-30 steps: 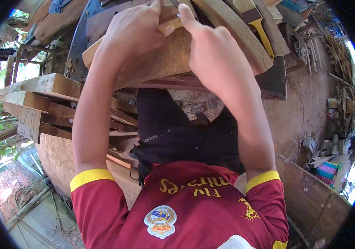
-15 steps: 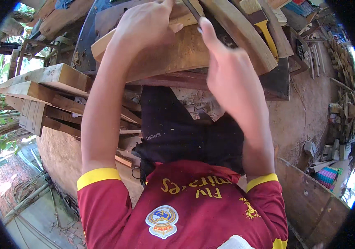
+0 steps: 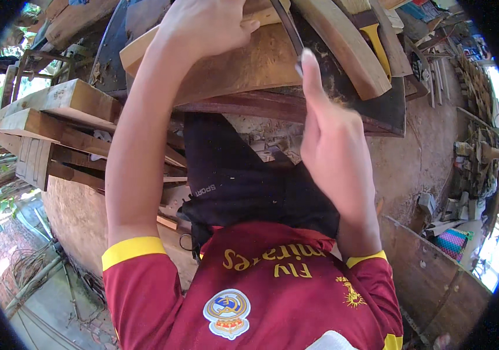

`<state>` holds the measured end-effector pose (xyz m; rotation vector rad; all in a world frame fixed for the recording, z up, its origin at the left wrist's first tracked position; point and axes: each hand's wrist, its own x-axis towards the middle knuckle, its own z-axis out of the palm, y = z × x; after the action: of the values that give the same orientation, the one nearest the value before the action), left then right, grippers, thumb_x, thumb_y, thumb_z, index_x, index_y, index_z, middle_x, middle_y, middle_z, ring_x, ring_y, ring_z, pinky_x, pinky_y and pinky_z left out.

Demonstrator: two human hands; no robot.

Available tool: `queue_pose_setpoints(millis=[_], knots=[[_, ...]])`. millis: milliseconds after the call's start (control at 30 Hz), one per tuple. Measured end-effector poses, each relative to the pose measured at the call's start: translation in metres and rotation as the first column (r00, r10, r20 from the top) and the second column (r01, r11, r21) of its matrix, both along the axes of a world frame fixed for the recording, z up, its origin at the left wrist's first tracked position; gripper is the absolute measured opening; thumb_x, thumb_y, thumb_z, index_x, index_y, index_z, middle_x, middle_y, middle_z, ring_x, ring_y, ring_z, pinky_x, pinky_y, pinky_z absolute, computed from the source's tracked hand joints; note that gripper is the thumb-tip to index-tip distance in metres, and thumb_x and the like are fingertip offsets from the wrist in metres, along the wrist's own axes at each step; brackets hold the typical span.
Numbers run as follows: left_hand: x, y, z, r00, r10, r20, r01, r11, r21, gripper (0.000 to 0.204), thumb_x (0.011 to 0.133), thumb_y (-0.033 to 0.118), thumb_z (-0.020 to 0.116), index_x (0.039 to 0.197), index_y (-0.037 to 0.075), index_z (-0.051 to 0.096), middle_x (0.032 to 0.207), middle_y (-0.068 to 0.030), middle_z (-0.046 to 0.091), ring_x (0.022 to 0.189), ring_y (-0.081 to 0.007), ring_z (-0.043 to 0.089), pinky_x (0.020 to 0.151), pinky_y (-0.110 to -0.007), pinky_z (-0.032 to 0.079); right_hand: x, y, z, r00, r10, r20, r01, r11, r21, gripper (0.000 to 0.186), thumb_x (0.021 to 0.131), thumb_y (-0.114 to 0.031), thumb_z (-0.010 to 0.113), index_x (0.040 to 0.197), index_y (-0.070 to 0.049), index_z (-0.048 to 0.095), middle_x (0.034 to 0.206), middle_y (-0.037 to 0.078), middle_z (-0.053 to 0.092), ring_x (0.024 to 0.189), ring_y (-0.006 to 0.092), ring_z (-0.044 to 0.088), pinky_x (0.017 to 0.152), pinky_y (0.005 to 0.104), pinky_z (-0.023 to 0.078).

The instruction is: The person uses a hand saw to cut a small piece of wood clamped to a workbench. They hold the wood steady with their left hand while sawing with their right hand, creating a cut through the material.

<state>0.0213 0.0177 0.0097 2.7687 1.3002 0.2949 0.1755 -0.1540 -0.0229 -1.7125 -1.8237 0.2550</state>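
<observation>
My right hand [image 3: 337,125] is closed round the near end of a long, narrow dark metal tool [image 3: 289,29] that looks like a file, its thumb stretched along it. The tool's far end passes out of the upper edge. At the top, my left hand [image 3: 203,29] rests on a pale wooden piece [image 3: 144,48], its thumb against the near side and its fingers cut off by the picture's edge. Beneath this piece is a broad brown board [image 3: 243,67] on the dark workbench [image 3: 386,108]. The tool crosses the wood just right of my left hand.
A curved wooden piece [image 3: 348,49] lies on the bench to the right, beside a yellow-handled paintbrush [image 3: 376,46]. Thick timber beams [image 3: 69,105] are stacked at the left. A brown plank [image 3: 430,271] stands at the lower right, near a colourful woven item [image 3: 452,242].
My right hand has moved right and slightly toward me with the tool, and more of the tool shows. My left hand stays on the wood. The view has shifted slightly.
</observation>
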Motion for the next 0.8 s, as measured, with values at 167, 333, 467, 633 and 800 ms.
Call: queue_pose_setpoints(millis=[167, 333, 467, 633, 800], knots=[[0.004, 0.009, -0.006, 1.000, 0.008, 0.017, -0.008, 1.000, -0.004, 0.050, 0.086, 0.031, 0.068, 0.117, -0.008, 0.058, 0.102, -0.0280, 0.070, 0.102, -0.0419, 0.067, 0.091, -0.049, 0.051, -0.002, 0.057, 0.029, 0.997, -0.037, 0.066, 0.045, 0.991, -0.124, 0.060, 0.084, 0.003, 0.051, 0.144, 0.006, 0.045, 0.073, 0.034, 0.061, 0.073, 0.0483, 0.066, 0.067, 0.0523, 0.052], [0.002, -0.001, 0.003, 0.999, 0.032, -0.007, -0.032, 0.999, -0.017, 0.051, 0.087, 0.032, 0.067, 0.118, -0.008, 0.058, 0.105, -0.0268, 0.070, 0.104, -0.0400, 0.067, 0.094, -0.047, 0.051, 0.004, 0.045, 0.012, 0.996, 0.005, 0.089, 0.000, 0.999, -0.052, 0.057, 0.094, 0.006, 0.051, 0.149, -0.007, 0.042, 0.105, 0.033, 0.059, 0.090, 0.0497, 0.058, 0.070, 0.0377, 0.051], [-0.001, -0.004, -0.003, 0.999, 0.020, 0.041, -0.022, 0.999, 0.029, 0.050, 0.088, 0.031, 0.067, 0.117, -0.008, 0.059, 0.105, -0.0261, 0.071, 0.104, -0.0387, 0.068, 0.094, -0.047, 0.052, 0.008, -0.028, 0.017, 1.000, -0.021, 0.022, 0.024, 0.985, -0.171, 0.058, 0.095, 0.005, 0.051, 0.151, -0.007, 0.039, 0.112, 0.031, 0.060, 0.095, 0.0488, 0.060, 0.076, 0.0353, 0.053], [-0.004, 0.007, -0.023, 0.997, -0.006, 0.074, -0.003, 0.993, 0.120, 0.048, 0.087, 0.029, 0.066, 0.116, -0.008, 0.059, 0.103, -0.0256, 0.071, 0.102, -0.0385, 0.068, 0.092, -0.046, 0.053, 0.000, 0.011, 0.006, 0.996, 0.003, 0.085, -0.001, 1.000, -0.025, 0.057, 0.095, 0.006, 0.051, 0.150, -0.006, 0.041, 0.112, 0.029, 0.063, 0.095, 0.0486, 0.061, 0.079, 0.0356, 0.053], [0.002, 0.006, -0.005, 0.998, 0.011, 0.058, -0.010, 1.000, -0.019, 0.047, 0.086, 0.028, 0.068, 0.115, -0.009, 0.060, 0.100, -0.0246, 0.072, 0.100, -0.0387, 0.069, 0.089, -0.046, 0.053, -0.007, 0.075, 0.029, 0.989, -0.023, 0.146, 0.035, 0.996, -0.085, 0.059, 0.089, 0.003, 0.051, 0.147, 0.000, 0.043, 0.089, 0.034, 0.061, 0.080, 0.0493, 0.064, 0.072, 0.0469, 0.052]])
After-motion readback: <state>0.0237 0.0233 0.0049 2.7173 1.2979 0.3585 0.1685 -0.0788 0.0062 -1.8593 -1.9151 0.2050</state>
